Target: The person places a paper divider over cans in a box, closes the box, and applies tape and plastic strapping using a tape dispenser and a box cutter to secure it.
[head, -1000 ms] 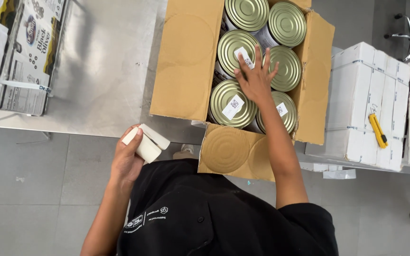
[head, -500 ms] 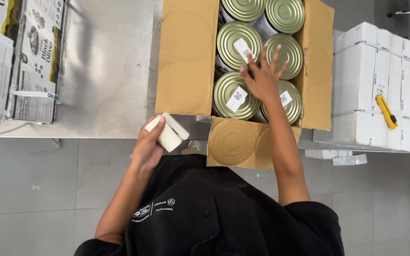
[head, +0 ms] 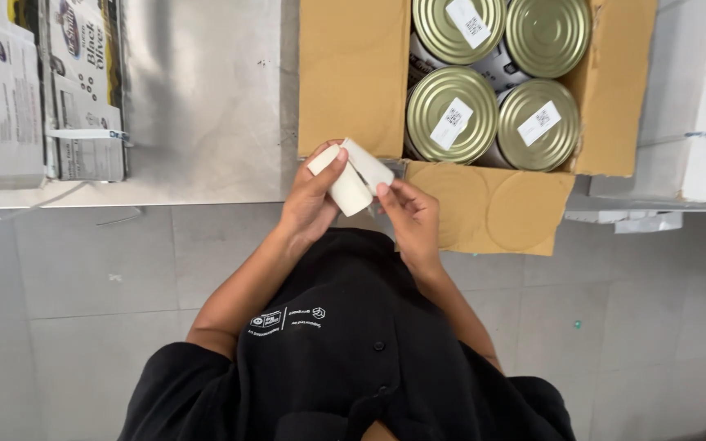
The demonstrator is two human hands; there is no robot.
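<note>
My left hand grips a small white roll of labels just in front of an open cardboard box. My right hand pinches the roll's loose end from the right side. The box holds several large gold-lidded cans, and some lids carry a white sticker. Both hands hover at the table's near edge, below the box's folded-out front flap.
The box sits on a steel table. Flat printed cartons lie at the left end. White boxes stand to the right of the cardboard box. Grey floor tiles run below the table edge.
My right hand left the can lids and came back to the label roll. My left hand carried the roll rightward to meet it.
</note>
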